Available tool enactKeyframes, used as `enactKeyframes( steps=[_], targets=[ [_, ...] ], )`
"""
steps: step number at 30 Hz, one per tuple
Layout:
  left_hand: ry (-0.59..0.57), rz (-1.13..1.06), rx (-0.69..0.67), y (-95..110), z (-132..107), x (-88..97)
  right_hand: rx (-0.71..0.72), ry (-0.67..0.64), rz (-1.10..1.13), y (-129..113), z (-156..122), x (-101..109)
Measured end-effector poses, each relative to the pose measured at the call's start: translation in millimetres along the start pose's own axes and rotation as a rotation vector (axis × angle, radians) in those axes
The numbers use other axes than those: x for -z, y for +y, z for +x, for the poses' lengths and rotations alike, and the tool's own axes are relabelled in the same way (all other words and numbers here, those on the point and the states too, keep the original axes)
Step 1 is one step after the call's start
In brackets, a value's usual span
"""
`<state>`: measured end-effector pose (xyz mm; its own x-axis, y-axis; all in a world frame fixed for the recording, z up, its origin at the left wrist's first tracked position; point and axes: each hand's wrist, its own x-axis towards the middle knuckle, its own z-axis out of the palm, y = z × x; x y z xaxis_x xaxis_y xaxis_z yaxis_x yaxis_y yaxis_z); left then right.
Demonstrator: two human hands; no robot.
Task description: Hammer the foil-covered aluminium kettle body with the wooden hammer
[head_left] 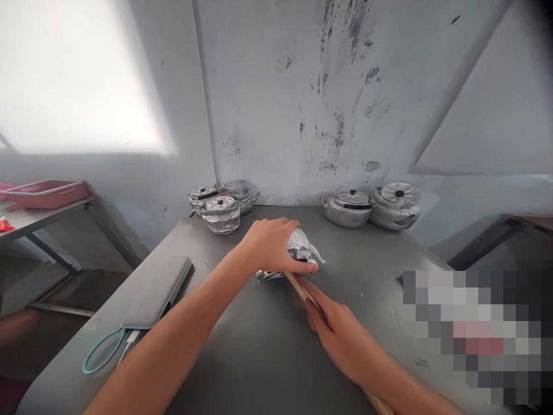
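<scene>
My left hand (272,245) is closed around a small silver, foil-like object (299,241) near the middle of the table. A curved silver piece, like a spout or handle, sticks out on its right side. Much of the object is hidden under my fingers and palm. My right hand (337,325) grips a long, light wooden stick (297,285), which runs under the wrist toward the bottom edge. The far tip of the stick meets the underside of my left hand by the object; whether it touches the silver cannot be made out.
Several silver miniature pots (221,216) stand at the table's back left, with two lidded pots (348,208) at the back right. A grey power bank (158,294) with a teal strap lies left. A pink basket (47,195) sits on a side table. Pixelation covers the lower right.
</scene>
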<state>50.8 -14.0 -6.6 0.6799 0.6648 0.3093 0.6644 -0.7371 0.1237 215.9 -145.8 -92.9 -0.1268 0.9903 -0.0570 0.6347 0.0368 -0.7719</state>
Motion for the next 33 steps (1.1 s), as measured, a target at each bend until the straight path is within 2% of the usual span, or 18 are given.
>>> enactKeyframes(
  steps=[8,15,33],
  targets=[
    [0.001,0.0,-0.017,-0.1,-0.9,1.0,0.01,0.034,0.001,-8.4,-2.8,0.5],
    [0.005,-0.026,-0.044,-6.5,-0.8,0.3,0.043,0.014,-0.017,-13.1,-2.4,-0.4],
    [-0.028,-0.009,-0.032,-1.6,-1.3,4.8,0.065,0.014,0.026,-15.9,-3.6,1.0]
  ],
)
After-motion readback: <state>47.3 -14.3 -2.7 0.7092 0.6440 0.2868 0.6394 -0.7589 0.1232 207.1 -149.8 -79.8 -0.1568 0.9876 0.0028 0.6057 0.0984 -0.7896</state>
